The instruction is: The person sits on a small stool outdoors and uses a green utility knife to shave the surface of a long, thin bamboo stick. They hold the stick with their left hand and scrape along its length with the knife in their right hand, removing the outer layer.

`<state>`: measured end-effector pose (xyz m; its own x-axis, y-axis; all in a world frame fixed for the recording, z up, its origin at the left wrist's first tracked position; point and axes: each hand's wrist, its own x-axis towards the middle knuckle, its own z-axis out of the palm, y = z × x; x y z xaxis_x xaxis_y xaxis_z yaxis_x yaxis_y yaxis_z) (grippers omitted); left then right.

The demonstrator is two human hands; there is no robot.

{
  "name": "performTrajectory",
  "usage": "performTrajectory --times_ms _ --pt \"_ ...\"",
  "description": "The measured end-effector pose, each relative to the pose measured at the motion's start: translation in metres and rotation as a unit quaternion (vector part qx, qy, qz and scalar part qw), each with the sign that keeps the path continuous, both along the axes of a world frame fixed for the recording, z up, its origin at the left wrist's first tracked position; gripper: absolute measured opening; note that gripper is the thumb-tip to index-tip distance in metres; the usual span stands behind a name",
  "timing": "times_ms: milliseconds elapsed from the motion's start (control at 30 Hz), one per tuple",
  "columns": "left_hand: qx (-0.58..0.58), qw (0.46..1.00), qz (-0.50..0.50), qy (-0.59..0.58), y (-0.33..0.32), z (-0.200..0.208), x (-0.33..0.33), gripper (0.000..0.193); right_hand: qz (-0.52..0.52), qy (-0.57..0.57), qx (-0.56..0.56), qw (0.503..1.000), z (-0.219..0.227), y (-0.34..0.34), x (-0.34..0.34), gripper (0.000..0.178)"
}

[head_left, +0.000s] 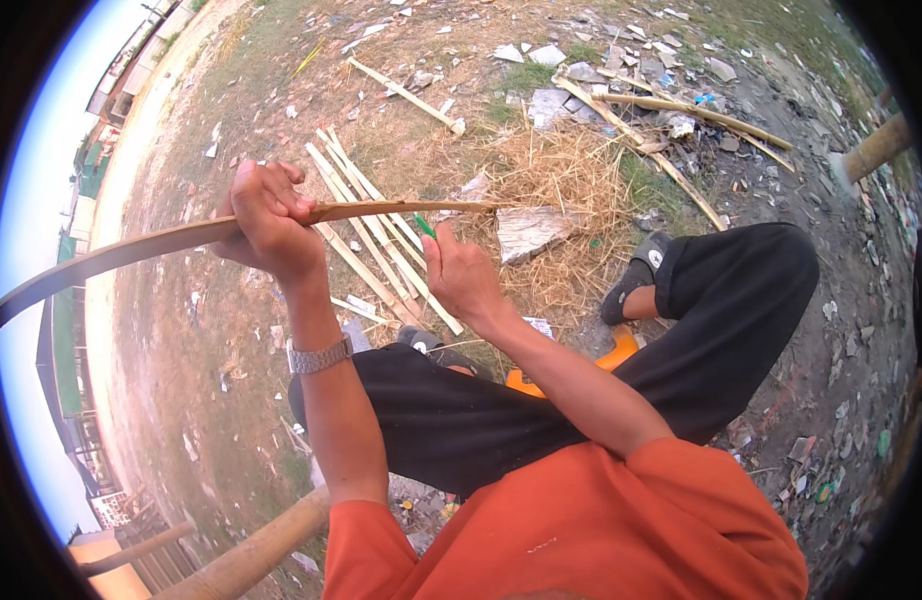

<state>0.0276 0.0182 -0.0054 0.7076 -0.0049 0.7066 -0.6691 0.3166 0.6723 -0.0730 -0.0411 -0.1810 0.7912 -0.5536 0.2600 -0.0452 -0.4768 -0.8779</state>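
Note:
My left hand (273, 215) is wrapped round a long, bowed bamboo strip (131, 250) that runs from the far left edge towards the middle. The strip's thin end reaches over a pale flat block (533, 233) on the ground. My right hand (463, 275) is closed just below the strip, near that end. A small green piece (424, 226) sticks out past its thumb; it looks like part of a handled tool, but the rest is hidden in my fingers. Several pale split bamboo strips (366, 240) lie on the ground behind my two hands.
Straw-coloured shavings (571, 175) are heaped round the block. Longer bamboo pieces (701, 105) and broken rubble lie at the far right. An orange plastic seat (621, 350) shows between my legs. Thick bamboo poles stand at lower left (251, 545) and right (878, 148).

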Motion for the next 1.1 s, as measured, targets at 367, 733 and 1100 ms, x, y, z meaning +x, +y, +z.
performTrajectory --times_ms 367,733,1100 --pt "0.004 1.0 -0.002 0.01 0.007 -0.001 -0.01 0.04 0.024 0.447 -0.043 0.893 -0.182 -0.077 -0.066 0.038" --pt "-0.007 1.0 0.002 0.013 0.003 0.001 0.005 0.038 0.024 0.103 0.117 0.988 -0.015 -0.042 -0.005 0.041" --pt "0.007 1.0 -0.019 0.022 -0.002 0.002 0.006 0.041 -0.08 0.359 0.082 0.926 -0.153 -0.055 -0.063 0.047"
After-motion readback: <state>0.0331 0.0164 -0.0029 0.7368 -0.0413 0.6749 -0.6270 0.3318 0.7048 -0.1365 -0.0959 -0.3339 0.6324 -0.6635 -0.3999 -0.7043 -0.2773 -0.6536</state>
